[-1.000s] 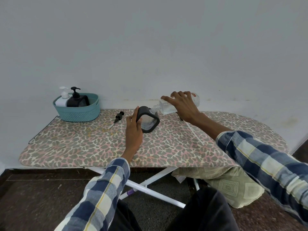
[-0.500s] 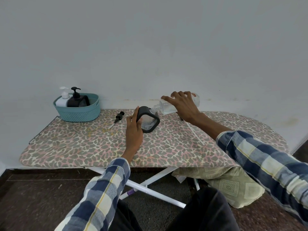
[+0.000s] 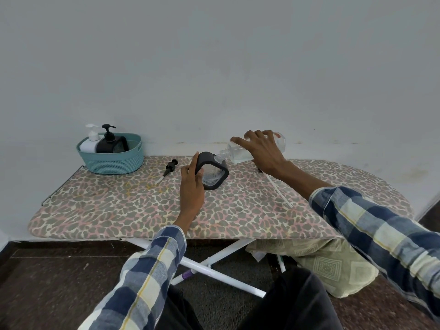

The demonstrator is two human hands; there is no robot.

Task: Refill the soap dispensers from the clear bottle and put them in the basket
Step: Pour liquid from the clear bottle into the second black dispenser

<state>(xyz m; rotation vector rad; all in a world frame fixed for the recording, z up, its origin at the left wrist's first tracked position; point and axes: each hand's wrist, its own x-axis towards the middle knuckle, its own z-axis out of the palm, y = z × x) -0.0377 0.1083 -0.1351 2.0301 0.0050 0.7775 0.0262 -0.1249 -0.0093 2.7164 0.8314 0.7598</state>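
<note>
My left hand [image 3: 192, 185] grips a square black-framed soap dispenser [image 3: 212, 174] that rests tilted on the ironing board [image 3: 119, 203]. My right hand [image 3: 263, 151] holds the clear bottle [image 3: 238, 151] on its side, its neck set at the dispenser's open mouth. A black pump head [image 3: 170, 167] with its tube lies loose on the board, left of my left hand. A teal basket [image 3: 112, 160] at the far left holds a white dispenser [image 3: 90, 142] and a black dispenser [image 3: 110, 142].
The board stands close to a pale wall. A long thin white tube [image 3: 278, 189] lies on the board under my right forearm. White board legs [image 3: 214, 270] and a folded cloth [image 3: 321, 265] are on the dark floor below.
</note>
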